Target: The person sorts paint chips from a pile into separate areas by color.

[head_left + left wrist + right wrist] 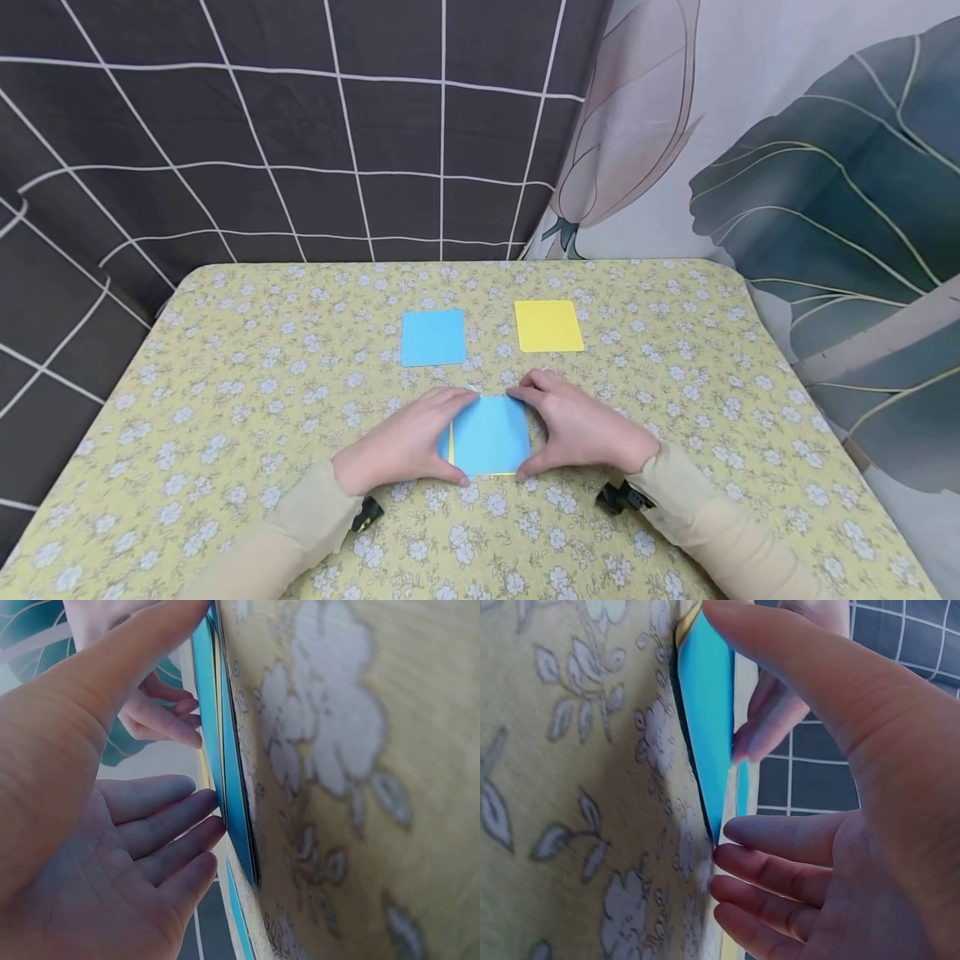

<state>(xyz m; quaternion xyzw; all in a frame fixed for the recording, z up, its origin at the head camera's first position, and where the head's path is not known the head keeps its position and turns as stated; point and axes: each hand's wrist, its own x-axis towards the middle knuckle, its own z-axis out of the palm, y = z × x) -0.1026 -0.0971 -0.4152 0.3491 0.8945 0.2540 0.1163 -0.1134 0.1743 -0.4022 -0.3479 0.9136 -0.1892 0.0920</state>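
Several square cards with rounded corners lie loosely stacked near the table's middle. A blue card (491, 437) is on top, and a strip of a yellow card (452, 446) shows under its left edge, with more blue beneath. My left hand (408, 437) grips the stack's left side, thumb at the near edge and fingers at the far edge. On the right side, my right hand (581, 425) holds the top blue card by its near and far corners. From the left wrist view, the stacked cards (236, 817) are slightly fanned apart.
Beyond the hands, a single blue card (433, 337) lies flat, with a yellow card (549, 326) to its right. A flowered yellow cloth (262, 400) covers the table. Dark gridded fabric (300, 125) hangs behind it, and a leaf-patterned curtain (847, 208) hangs at the right.
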